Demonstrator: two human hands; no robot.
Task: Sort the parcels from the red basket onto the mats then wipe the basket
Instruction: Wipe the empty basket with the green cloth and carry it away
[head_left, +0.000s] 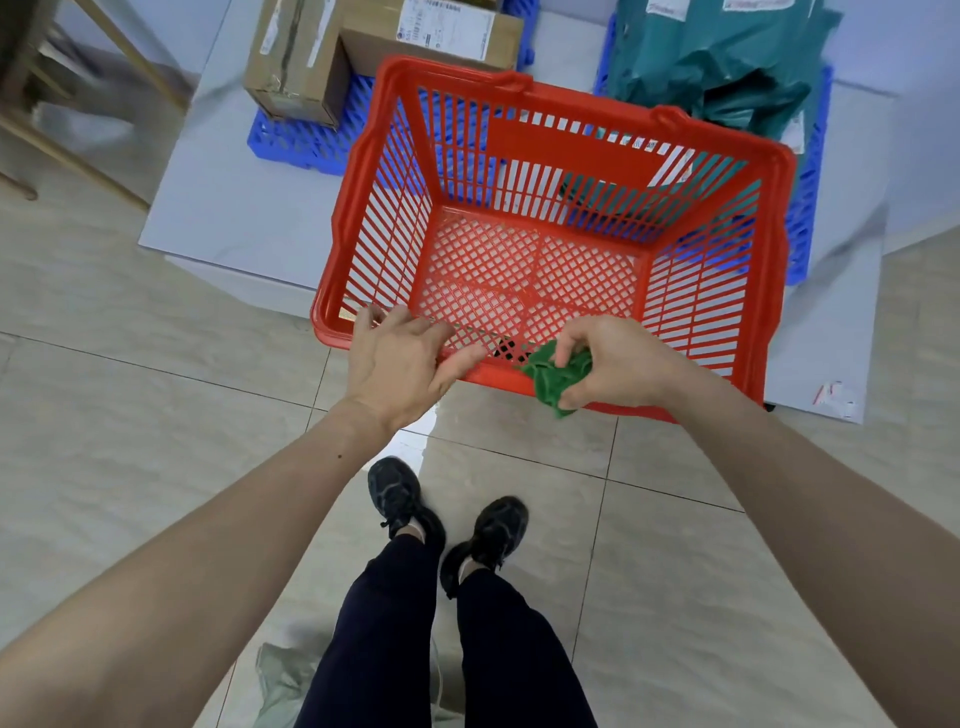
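Red basket (550, 218) — plastic lattice, nothing inside, tilted w/ its open top toward the wearer; sits on the pale floor sheet (228, 208), near rim over the tile edge.

Left hand (400, 358) — at basket's near rim, left part; fingers fairly straight and spread, resting on or just above the rim, contact not certain, nothing held.

Right hand (613, 364) — at near rim, right part; fingers curled tight round a bunched green cloth (558, 371), which touches the rim.

Cardboard boxes (374, 52) — beyond basket, far left, stacked on a blue mat (306, 140).

Green mailer bags (727, 57) — beyond basket, far right, heaped on the second blue mat (802, 208).

Status, judged: sorting looks done; wiping is the step in hand.

Handling note: steady the rim w/ left hand so the light basket doesn't skid. Open the cloth out flatter for more contact; work rim first, then walls, then the lattice floor — press into the gaps.
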